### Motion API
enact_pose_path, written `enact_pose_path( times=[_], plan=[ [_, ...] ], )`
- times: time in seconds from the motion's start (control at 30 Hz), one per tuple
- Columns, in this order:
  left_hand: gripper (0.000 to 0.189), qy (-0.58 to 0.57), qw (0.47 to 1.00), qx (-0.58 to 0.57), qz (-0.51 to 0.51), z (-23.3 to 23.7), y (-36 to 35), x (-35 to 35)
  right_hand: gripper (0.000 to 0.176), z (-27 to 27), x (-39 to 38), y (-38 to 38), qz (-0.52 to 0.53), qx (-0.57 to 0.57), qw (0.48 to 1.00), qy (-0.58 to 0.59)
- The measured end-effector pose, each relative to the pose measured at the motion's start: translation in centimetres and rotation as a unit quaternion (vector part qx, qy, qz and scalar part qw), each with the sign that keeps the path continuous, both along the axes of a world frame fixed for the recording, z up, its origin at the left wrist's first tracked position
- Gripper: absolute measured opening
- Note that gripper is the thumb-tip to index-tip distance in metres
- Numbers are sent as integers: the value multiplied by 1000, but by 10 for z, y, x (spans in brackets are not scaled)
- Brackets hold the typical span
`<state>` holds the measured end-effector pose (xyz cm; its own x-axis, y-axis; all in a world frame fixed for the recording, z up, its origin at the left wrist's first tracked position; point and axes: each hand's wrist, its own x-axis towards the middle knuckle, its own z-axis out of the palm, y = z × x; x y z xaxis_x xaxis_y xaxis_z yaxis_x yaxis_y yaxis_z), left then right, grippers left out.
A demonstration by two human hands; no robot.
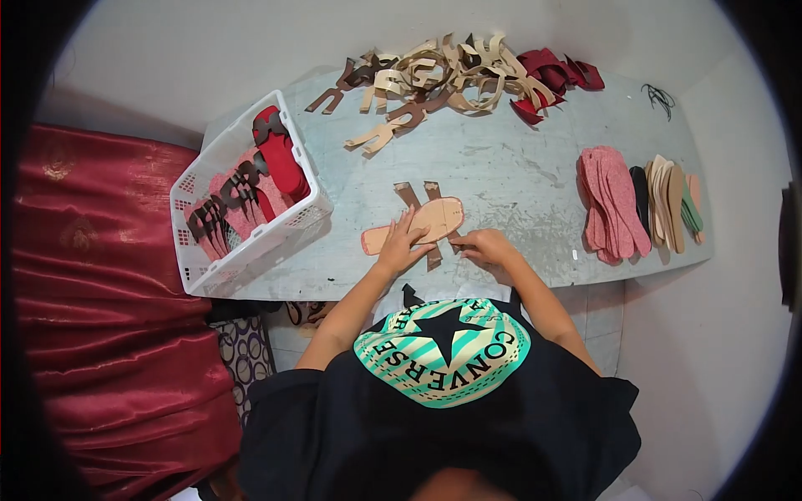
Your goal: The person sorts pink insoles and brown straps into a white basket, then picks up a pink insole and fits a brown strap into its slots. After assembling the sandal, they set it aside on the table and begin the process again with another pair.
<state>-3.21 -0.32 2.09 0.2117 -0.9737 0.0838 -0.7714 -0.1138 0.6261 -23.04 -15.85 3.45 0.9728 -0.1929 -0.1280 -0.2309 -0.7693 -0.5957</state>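
A tan shoe sole with a pink edge lies slantwise near the front middle of the table. Under it is a brown shoe strap, its ends sticking out on both long sides. My left hand rests flat on the sole with fingers spread, holding it down. At the sole's lower right, my right hand has its fingertips closed on one end of the strap. The part of the strap beneath the sole is hidden.
On the left stands a white plastic basket with red and pink soles and dark straps. Beige and brown straps and dark red pieces lie heaped at the back. Pink soles and other coloured soles lie right, below black cords.
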Motion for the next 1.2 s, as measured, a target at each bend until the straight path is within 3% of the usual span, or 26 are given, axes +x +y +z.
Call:
enact_pose_path(
  times=[0.07,0.17,0.33,0.47,0.63,0.83,0.9,1.03,1.2],
  plan=[
    [39,-76,996,38,22,4,-2,-6,37,4,3,-4,5,-10,1000,-13],
    [33,-142,990,5,11,0,-4,-9,30,5,5,-9,11,-25,999,-38],
    [28,-173,985,-18,-11,-5,-8,-7,19,6,13,-17,39,-38,996,-66],
    [28,-196,979,-27,-51,-2,-9,-2,14,6,22,-20,3,0,994,-108],
    [30,-181,981,-19,-64,-4,-9,-2,14,3,38,-24,-14,3,993,-119],
    [30,-111,988,-9,-110,-8,-11,9,12,-9,51,-16,-152,70,983,-70],
    [30,-99,988,-11,-121,-11,-12,12,12,-12,53,-15,-130,43,982,-133],
    [30,-87,985,-33,-147,-12,-12,16,12,-13,53,-9,-148,5,982,-120],
    [30,-78,987,-17,-139,-8,-13,14,9,-17,51,6,-220,-32,957,-188]
  ],
)
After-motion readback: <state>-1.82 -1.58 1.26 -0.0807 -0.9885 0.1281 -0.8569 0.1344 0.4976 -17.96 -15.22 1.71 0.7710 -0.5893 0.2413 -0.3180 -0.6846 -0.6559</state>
